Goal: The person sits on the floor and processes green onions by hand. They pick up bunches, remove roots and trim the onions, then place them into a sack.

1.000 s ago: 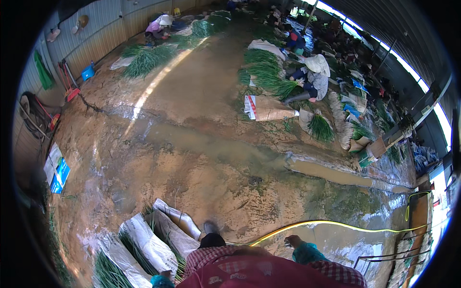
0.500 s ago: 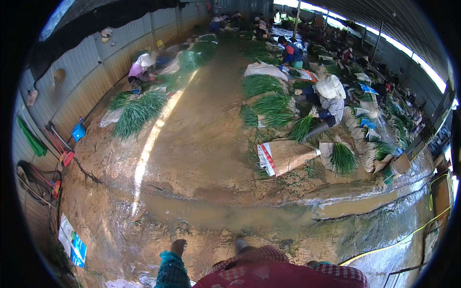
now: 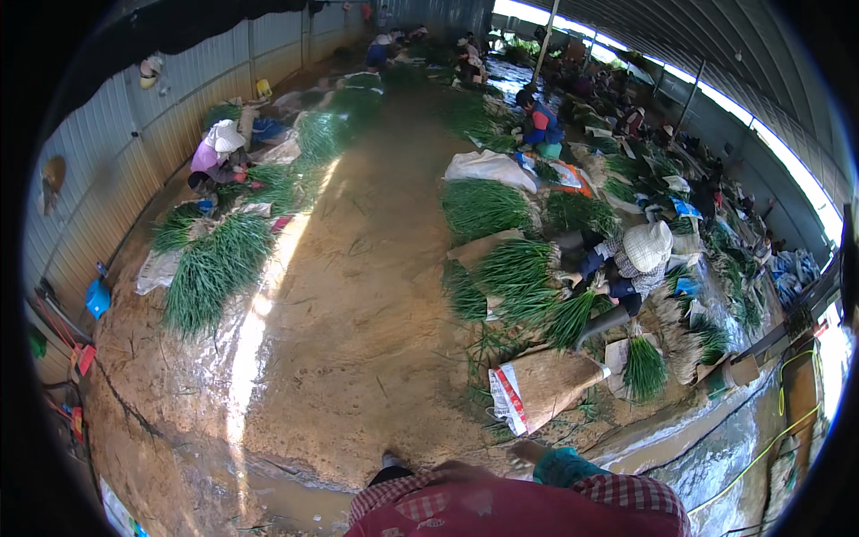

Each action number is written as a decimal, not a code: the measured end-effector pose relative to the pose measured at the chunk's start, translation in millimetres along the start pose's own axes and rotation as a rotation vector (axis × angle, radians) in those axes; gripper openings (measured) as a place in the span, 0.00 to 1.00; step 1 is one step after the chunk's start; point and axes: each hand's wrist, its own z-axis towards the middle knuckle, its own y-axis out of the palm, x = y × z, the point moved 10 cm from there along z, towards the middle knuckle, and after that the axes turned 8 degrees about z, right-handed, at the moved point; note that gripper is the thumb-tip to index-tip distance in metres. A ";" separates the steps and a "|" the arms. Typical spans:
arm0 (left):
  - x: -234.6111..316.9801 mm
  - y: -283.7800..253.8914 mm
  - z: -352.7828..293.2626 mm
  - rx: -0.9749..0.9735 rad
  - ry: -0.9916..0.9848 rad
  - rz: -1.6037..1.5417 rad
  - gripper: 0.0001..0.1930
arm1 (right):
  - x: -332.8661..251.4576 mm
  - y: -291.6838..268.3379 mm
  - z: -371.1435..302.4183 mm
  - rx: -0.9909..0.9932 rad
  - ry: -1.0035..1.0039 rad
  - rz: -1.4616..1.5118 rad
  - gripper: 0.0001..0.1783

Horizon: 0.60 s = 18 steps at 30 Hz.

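Ahead of the right hand (image 3: 528, 450), a brown sack (image 3: 544, 387) w/ red-white end lay on the muddy floor (image 3: 358, 340), near but not touched. Vs a sec earlier, view had swung up the aisle & the sack sat closer. Right hand blurred, grip unclear; left hand out of view. Green onion bundles (image 3: 514, 282) beyond.

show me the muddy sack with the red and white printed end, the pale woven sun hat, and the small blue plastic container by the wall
muddy sack with red and white printed end (image 3: 548, 387), head view, mid-body
pale woven sun hat (image 3: 648, 245), head view, crown
small blue plastic container (image 3: 97, 298), head view, front face
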 end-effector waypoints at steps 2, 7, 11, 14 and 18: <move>59.1 -90.8 74.2 0.145 0.083 -0.179 0.16 | -7.5 4.4 -61.5 -0.081 0.558 0.328 0.14; 254.9 -392.3 226.0 0.533 0.378 -0.502 0.13 | -20.6 -78.9 25.6 -0.042 0.699 0.388 0.14; 262.0 -412.6 367.4 0.651 0.407 -0.289 0.12 | -69.4 -197.3 173.0 -0.046 0.627 0.286 0.15; 226.8 -315.5 401.1 0.420 0.468 0.124 0.12 | -152.3 -315.0 301.7 -0.104 0.442 0.048 0.16; 209.5 -238.2 422.4 -0.262 -0.274 -0.329 0.12 | -367.1 -537.6 419.7 0.192 0.369 0.431 0.16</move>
